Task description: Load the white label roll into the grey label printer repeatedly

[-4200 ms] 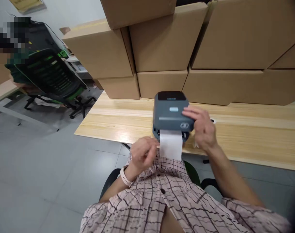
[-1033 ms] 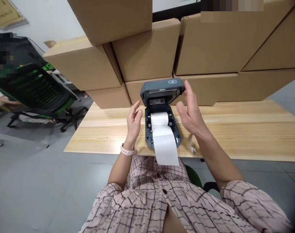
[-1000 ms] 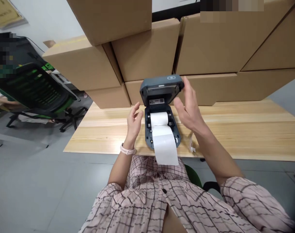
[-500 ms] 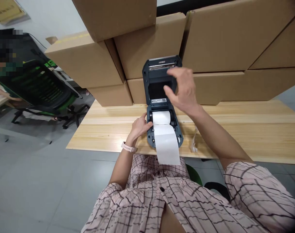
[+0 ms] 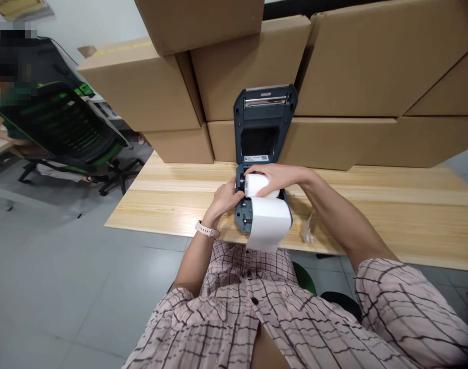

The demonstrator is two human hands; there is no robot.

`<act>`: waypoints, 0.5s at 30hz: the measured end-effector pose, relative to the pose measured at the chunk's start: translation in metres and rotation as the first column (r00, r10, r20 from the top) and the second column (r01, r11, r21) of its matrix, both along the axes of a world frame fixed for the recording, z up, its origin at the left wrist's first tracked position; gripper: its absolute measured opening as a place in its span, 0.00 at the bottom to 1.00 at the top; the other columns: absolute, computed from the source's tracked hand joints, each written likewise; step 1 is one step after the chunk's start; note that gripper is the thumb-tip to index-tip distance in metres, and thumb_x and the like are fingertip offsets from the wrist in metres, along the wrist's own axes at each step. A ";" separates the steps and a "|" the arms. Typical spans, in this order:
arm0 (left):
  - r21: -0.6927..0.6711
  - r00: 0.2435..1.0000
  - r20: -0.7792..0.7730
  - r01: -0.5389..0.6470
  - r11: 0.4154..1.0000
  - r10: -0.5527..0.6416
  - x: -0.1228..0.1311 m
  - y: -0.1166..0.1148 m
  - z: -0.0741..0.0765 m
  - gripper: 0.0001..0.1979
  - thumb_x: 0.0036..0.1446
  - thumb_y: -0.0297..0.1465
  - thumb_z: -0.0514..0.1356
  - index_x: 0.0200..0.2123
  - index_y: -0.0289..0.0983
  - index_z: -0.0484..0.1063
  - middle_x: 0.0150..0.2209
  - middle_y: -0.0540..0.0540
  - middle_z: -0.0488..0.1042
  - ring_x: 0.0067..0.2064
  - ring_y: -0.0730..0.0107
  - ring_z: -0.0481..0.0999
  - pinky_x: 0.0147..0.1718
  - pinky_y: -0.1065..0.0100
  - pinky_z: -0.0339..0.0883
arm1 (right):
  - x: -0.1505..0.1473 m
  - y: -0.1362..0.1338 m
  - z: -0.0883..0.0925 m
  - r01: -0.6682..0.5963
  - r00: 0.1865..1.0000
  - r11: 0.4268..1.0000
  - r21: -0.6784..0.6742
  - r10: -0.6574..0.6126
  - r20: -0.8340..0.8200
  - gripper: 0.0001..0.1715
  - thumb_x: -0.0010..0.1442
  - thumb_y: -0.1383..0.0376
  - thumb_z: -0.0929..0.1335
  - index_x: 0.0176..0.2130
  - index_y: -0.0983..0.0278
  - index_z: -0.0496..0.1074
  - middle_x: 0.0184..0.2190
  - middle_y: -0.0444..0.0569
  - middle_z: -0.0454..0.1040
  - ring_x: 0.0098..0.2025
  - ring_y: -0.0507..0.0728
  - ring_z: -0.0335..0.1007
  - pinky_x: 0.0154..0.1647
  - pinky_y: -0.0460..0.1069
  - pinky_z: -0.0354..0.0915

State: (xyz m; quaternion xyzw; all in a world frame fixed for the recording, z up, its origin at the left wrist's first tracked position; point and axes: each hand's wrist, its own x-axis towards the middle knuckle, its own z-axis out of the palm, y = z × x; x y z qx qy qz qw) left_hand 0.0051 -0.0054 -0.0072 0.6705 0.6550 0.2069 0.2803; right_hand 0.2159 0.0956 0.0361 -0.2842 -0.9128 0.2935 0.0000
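Note:
A dark grey label printer (image 5: 241,218) stands on the wooden table with its lid (image 5: 265,120) raised. Inside its bay is a white label roll (image 5: 252,185), which looks lifted and shifted a little off the left holder. My right hand (image 5: 278,177) is closed round this roll from above and the right. A strip of label paper (image 5: 270,220) unrolls toward me and hangs past the printer's front. My left hand (image 5: 226,198) grips the printer's left side, thumb on the inner edge by the roll holder; its other fingers are partly hidden.
Stacked cardboard boxes (image 5: 345,61) form a wall behind the printer. A crumpled white scrap (image 5: 308,231) lies on the wooden table (image 5: 172,200), right of the printer. At the left, another person sits on a black and green office chair (image 5: 60,123).
My right hand has come down from beside the raised lid and closed on the label roll. The roll and its paper strip have shifted right. My left hand stays at the printer's side.

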 end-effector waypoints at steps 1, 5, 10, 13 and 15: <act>0.000 1.000 0.015 -0.007 1.000 0.007 0.000 0.000 -0.001 0.29 0.58 0.31 0.57 0.63 0.35 0.73 0.33 0.43 0.80 0.37 0.54 0.77 0.38 0.61 0.64 | 0.013 -0.002 0.007 -0.028 0.994 0.999 -0.042 0.023 -0.103 0.55 0.50 0.45 0.78 0.70 0.60 0.68 0.67 0.57 0.74 0.64 0.72 0.73 0.66 0.64 0.70; 0.015 0.997 0.075 -0.024 1.000 0.023 -0.001 -0.001 -0.006 0.29 0.57 0.31 0.57 0.63 0.36 0.73 0.28 0.48 0.75 0.32 0.58 0.73 0.36 0.63 0.61 | 0.074 -0.018 0.034 0.062 0.913 0.988 -0.143 -0.114 -0.391 0.61 0.49 0.50 0.80 0.74 0.58 0.61 0.68 0.56 0.72 0.66 0.72 0.72 0.67 0.64 0.69; 0.018 0.991 0.135 -0.025 1.000 0.022 -0.002 0.000 -0.010 0.31 0.56 0.31 0.56 0.64 0.36 0.73 0.25 0.51 0.70 0.29 0.61 0.68 0.33 0.64 0.57 | 0.119 -0.020 0.033 0.416 0.800 0.894 -0.163 -0.446 -0.402 0.53 0.49 0.55 0.81 0.70 0.56 0.69 0.65 0.55 0.75 0.65 0.76 0.73 0.69 0.70 0.68; 0.021 0.991 0.129 -0.029 0.999 0.026 -0.002 0.001 -0.011 0.31 0.55 0.30 0.57 0.63 0.35 0.73 0.26 0.50 0.71 0.30 0.62 0.67 0.34 0.64 0.57 | 0.122 -0.003 0.009 0.502 0.751 0.837 -0.216 -0.546 -0.370 0.52 0.48 0.55 0.80 0.69 0.56 0.70 0.65 0.55 0.76 0.64 0.76 0.74 0.68 0.71 0.69; 0.026 0.992 0.125 -0.028 0.999 0.025 -0.002 0.001 -0.010 0.31 0.55 0.30 0.56 0.63 0.35 0.73 0.27 0.49 0.71 0.30 0.62 0.66 0.33 0.64 0.56 | 0.118 0.011 -0.012 0.501 0.746 0.828 -0.251 -0.561 -0.360 0.53 0.45 0.54 0.80 0.67 0.57 0.71 0.65 0.55 0.76 0.64 0.75 0.75 0.68 0.70 0.70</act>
